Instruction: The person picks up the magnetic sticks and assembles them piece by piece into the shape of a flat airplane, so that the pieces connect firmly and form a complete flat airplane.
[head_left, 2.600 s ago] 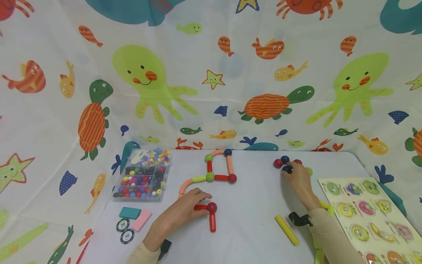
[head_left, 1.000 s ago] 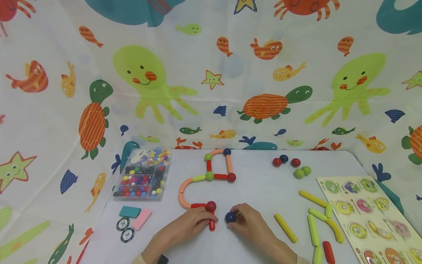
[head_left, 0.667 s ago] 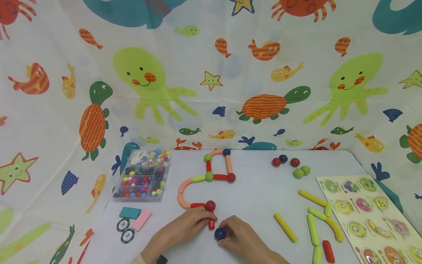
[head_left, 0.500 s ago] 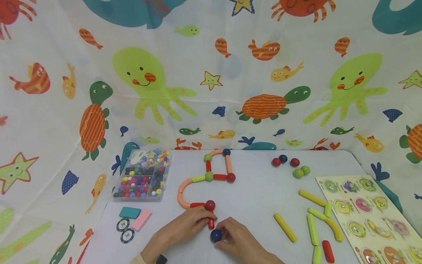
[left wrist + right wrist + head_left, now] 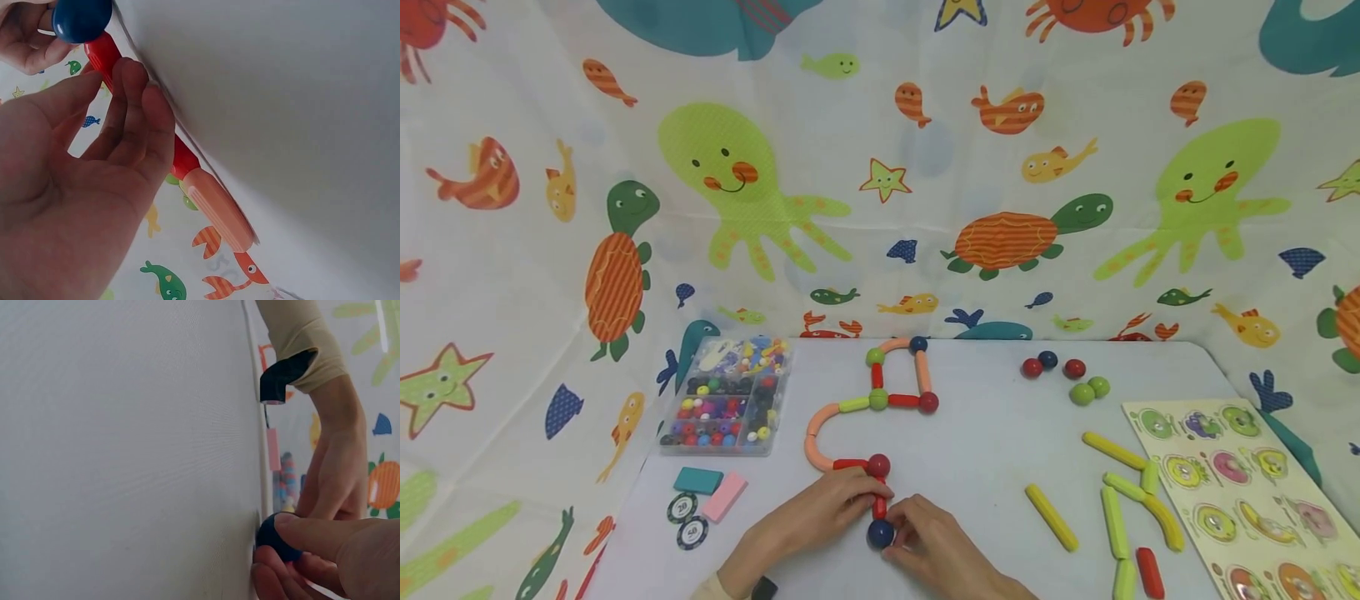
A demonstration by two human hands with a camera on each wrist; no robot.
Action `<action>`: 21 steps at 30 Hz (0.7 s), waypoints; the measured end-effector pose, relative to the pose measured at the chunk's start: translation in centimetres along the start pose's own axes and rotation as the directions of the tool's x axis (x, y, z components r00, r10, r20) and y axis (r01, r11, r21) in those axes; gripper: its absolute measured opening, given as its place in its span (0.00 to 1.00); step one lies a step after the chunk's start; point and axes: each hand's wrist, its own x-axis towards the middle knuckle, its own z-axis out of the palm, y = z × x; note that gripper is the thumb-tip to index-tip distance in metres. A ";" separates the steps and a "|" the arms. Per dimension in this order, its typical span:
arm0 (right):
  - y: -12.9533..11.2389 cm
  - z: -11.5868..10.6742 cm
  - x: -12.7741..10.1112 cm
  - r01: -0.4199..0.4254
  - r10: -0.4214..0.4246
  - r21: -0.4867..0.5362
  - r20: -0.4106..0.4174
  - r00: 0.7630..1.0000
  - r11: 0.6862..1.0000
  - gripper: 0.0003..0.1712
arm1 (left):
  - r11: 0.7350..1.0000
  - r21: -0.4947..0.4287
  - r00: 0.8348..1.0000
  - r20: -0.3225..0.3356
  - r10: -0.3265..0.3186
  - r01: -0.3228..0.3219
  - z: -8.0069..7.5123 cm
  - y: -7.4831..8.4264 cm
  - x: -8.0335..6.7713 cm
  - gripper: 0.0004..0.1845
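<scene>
My right hand (image 5: 936, 537) pinches a dark blue ball (image 5: 881, 533) between thumb and fingers. That ball sits against the near end of a short red stick (image 5: 880, 507). With thumb and fingertips my left hand (image 5: 827, 508) holds this red stick, covering part of it. Just above the left fingers, a red ball (image 5: 878, 465) joins the stick to another red stick (image 5: 850, 463). From there peach curved sticks (image 5: 812, 442) lead up to a loop of sticks and balls around a green ball (image 5: 878, 400). In the left wrist view the blue ball (image 5: 81, 19) meets the red stick.
A clear compartment box (image 5: 724, 398) of beads stands at the left, near teal and pink blocks (image 5: 725, 497) and two numbered chips (image 5: 692, 532). Several loose balls (image 5: 1082, 393) lie at the back right. Yellow and green sticks (image 5: 1051, 517) lie beside a picture board (image 5: 1225, 475).
My right hand has brought a blue ball from the back-right group to the red stick's near end. My left hand has shifted down onto that stick and stayed there.
</scene>
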 end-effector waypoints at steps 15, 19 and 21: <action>0.4 -0.4 -0.5 -0.035 0.033 -0.052 -0.028 0.999 0.998 0.18 | 1.000 0.005 1.000 0.026 0.010 -0.010 0.0 -0.3 -0.4 0.18; 0.9 -0.9 -0.9 -0.051 0.048 -0.058 -0.047 0.998 0.997 0.16 | 1.000 0.005 1.000 0.026 0.017 -0.018 -0.1 -0.3 -0.4 0.18; 1.2 -1.3 -1.1 -0.066 0.063 -0.052 -0.054 0.997 0.996 0.16 | 0.999 0.016 0.999 0.026 0.029 -0.029 -0.1 -0.3 -0.5 0.18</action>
